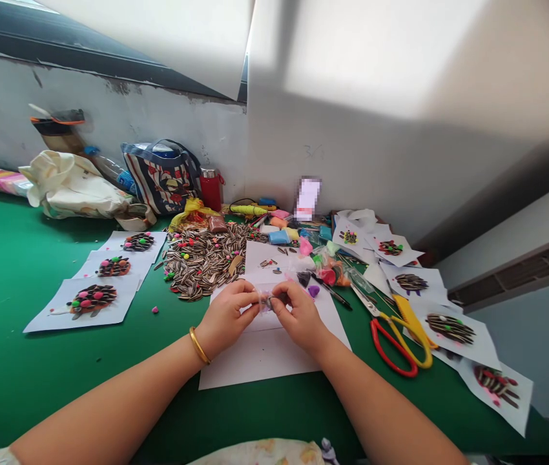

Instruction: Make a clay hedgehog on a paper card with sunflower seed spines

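Wrapper (265, 301): thin clear plastic, glossy
Sheet (262, 365): paper, smooth, matt
Seeds (201, 265): dry husks, matt
Scissors (380, 315): bright metal blades; smooth plastic handles
Bracelet (199, 346): polished gold-coloured metal
Flask (210, 192): glossy body, metallic lid
White bag (73, 194): soft creased cloth, matt
Tabletop (3, 271): smooth, dull sheen

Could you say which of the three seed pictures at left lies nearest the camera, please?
The front picture, with the pale snout; the middle picture and rear picture lie farther back.
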The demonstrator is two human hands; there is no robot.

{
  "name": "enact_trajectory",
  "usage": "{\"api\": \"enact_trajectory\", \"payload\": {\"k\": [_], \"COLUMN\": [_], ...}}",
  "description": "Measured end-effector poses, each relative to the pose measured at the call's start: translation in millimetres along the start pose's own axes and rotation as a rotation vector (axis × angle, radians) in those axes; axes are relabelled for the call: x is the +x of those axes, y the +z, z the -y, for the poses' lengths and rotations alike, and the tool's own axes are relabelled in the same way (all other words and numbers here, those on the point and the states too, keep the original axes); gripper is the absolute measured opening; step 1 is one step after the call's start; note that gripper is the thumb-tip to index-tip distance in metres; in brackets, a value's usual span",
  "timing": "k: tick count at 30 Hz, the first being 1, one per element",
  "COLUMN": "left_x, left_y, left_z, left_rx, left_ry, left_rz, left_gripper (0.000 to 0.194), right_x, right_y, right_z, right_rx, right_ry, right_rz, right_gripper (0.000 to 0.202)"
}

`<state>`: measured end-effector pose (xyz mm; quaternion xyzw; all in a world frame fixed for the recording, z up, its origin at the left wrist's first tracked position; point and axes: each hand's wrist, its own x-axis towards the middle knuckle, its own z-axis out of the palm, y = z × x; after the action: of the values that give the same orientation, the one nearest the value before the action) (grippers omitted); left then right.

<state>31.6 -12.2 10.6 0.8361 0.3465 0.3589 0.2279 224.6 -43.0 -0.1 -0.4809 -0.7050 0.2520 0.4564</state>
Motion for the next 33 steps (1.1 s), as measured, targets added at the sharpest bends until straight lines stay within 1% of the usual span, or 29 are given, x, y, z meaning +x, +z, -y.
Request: {"api": "enact_trajectory", "payload": {"k": [4,7,10,13,15,18,20,24,26,29,31,33], "left_x": [-0.4,1.9,4.7,6.6,7.3,8.3,9.1,9.8,9.7,9.5,9.4,9.3], "left_y": [-0.9,-2.1,-4.0,-5.5,-5.3,-3.2,-1.5,-0.3,-1.4,-3.5,-3.9,-3.1], "left_z": [-3.0,-1.8,2.3,4.9,4.4,1.5,-0.4,-3.5,-5.2,-7.1,-7.4,-6.7], "left_rx": [-0.001,-0.095,-0.203,-0.35,-0.47,-0.628,-0.714,-0.824,-0.844,-0.831,-0.812,-0.821], "left_ry": [0.001,-0.043,-0.137,-0.286,-0.387,-0.48,-0.533,-0.645,-0.649,-0.617,-0.602,-0.594], "left_rz": [-0.032,-0.098,-0.174,-0.178,-0.177,-0.173,-0.149,-0.087,-0.052,-0.017,-0.024,-0.038], "left_gripper": [0.013,0.013,0.014,0.018,0.023,0.026,0.027,0.035,0.033,0.03,0.031,0.032], "right_x": [0.0,1.6,3.1,4.9,7.3,13.4,18.0,25.8,28.6,30.9,30.7,29.5], "right_y": [0.4,-4.0,-9.3,-13.2,-15.7,-20.0,-21.7,-20.0,-18.8,-19.0,-19.7,-20.3], "right_z": [1.3,0.1,-6.1,-16.7,-24.2,-33.5,-38.2,-45.9,-49.4,-53.9,-55.5,-55.3], "right_rx": [0.0,-0.008,0.003,0.027,0.007,-0.113,-0.2,-0.354,-0.464,-0.643,-0.728,-0.775], "right_ry": [-0.009,0.014,0.082,0.13,0.134,0.089,0.038,-0.054,-0.068,-0.068,-0.081,-0.086], "right_rz": [0.026,-0.01,-0.088,-0.128,-0.162,-0.22,-0.218,-0.106,-0.073,-0.105,-0.129,-0.135], "right_gripper": [0.004,0.005,0.008,0.013,0.016,0.02,0.025,0.034,0.033,0.031,0.034,0.041]}}
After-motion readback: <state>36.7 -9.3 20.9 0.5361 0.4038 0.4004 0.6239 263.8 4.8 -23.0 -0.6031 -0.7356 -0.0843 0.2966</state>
